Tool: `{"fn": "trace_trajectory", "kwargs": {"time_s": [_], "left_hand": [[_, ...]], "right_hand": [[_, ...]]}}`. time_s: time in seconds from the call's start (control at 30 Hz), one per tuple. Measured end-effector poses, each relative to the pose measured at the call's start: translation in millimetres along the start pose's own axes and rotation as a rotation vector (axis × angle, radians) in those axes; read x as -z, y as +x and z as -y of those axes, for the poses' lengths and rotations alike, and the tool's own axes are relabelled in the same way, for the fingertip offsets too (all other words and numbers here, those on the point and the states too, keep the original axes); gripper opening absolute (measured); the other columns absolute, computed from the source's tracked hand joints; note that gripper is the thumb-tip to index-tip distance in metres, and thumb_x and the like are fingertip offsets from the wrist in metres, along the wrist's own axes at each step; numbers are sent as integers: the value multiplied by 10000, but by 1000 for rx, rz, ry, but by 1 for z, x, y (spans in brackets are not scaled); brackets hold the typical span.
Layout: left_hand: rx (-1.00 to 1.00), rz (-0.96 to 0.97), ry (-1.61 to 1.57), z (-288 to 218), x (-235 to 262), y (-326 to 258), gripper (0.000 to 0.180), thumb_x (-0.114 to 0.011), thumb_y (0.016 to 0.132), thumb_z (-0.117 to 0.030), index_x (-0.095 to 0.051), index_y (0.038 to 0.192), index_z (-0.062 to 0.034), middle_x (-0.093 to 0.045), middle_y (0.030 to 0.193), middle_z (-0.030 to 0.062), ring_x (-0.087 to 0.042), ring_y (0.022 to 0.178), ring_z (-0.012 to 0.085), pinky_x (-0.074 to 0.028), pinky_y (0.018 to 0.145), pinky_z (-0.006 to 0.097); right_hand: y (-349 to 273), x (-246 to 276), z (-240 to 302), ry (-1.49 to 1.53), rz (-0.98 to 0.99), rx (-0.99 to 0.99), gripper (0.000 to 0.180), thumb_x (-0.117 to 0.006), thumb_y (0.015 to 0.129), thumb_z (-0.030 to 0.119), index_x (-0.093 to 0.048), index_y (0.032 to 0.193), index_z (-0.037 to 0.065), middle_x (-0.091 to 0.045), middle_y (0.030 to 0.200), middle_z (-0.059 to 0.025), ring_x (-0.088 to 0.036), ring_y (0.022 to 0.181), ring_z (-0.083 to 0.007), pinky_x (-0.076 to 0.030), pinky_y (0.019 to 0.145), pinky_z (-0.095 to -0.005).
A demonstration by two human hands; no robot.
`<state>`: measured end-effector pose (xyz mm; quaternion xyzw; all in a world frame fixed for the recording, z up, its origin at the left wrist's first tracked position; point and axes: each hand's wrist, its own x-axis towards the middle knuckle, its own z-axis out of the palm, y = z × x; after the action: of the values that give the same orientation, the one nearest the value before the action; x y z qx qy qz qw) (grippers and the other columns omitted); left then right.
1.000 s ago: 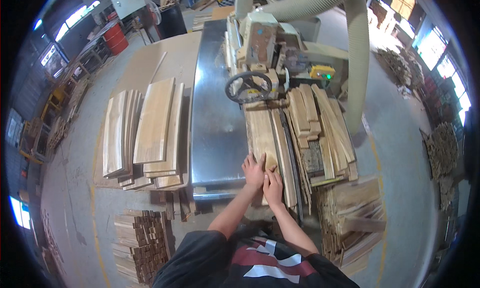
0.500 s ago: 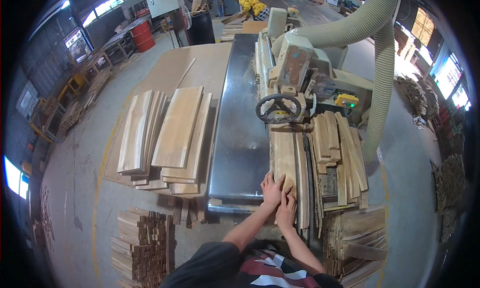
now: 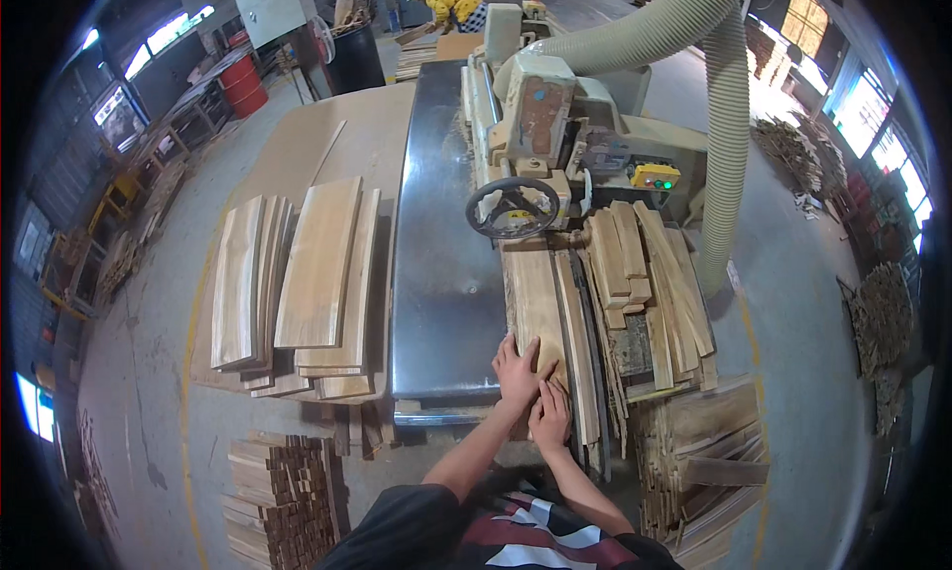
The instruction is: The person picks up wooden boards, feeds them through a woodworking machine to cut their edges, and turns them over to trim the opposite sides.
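Note:
A long pale wooden board (image 3: 534, 285) lies along the right side of the metal machine table, its far end under the woodworking machine (image 3: 540, 124) by the black handwheel (image 3: 512, 208). On its near part rests my left hand (image 3: 517, 374), fingers spread at the board's left edge and thumb apart. Just behind and to the right, my right hand (image 3: 550, 416) lies with fingers stretched forward over the board's near end. Neither hand looks wrapped round it. A narrower wooden strip (image 3: 577, 372) runs alongside on the right.
Wider planks (image 3: 322, 263) are stacked on the left sheet (image 3: 288, 154). Short wood pieces (image 3: 620, 258) lie right of the machine, below a ribbed hose (image 3: 727, 144). Stacked blocks (image 3: 283, 501) stand at lower left. A person in yellow (image 3: 451, 7) bends over wood at the far end.
My view has shifted, so the whole scene sits further left. Both hands stay on the board, at about the same distance from the handwheel.

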<state>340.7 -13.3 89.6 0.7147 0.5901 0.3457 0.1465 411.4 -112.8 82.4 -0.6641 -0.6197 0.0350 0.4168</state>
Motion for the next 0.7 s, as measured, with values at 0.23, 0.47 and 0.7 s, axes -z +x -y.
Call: {"fn": "trace_trajectory", "kwargs": {"time_s": [0.23, 0.47, 0.7], "left_hand": [[11, -4, -1, 0, 2, 1, 605, -753, 777, -509, -662, 1262, -158, -415, 1432, 251, -400, 1330, 417, -324, 1059, 516], [25, 25, -11, 6, -1, 1, 651, -749, 770, -555, -644, 1292, -181, -397, 1451, 268, -368, 1349, 419, -295, 1078, 523], [-5, -6, -3, 2, 0, 0, 606, -743, 791, -515, -648, 1278, -167, -415, 1440, 257, -401, 1328, 417, -322, 1049, 520]], "right_hand": [[1, 0, 3, -11, -3, -1, 386, -562, 860, 0, -631, 1240, 13, -624, 1218, -207, -586, 1171, -383, -488, 996, -445], [3, 0, 4, -15, -20, 27, 368, -570, 860, 5, -634, 1222, -2, -631, 1193, -213, -588, 1166, -390, -492, 989, -451], [1, 0, 1, -8, -6, -10, 396, -570, 855, 31, -623, 1247, 19, -620, 1232, -187, -570, 1201, -368, -471, 1021, -452]]}}
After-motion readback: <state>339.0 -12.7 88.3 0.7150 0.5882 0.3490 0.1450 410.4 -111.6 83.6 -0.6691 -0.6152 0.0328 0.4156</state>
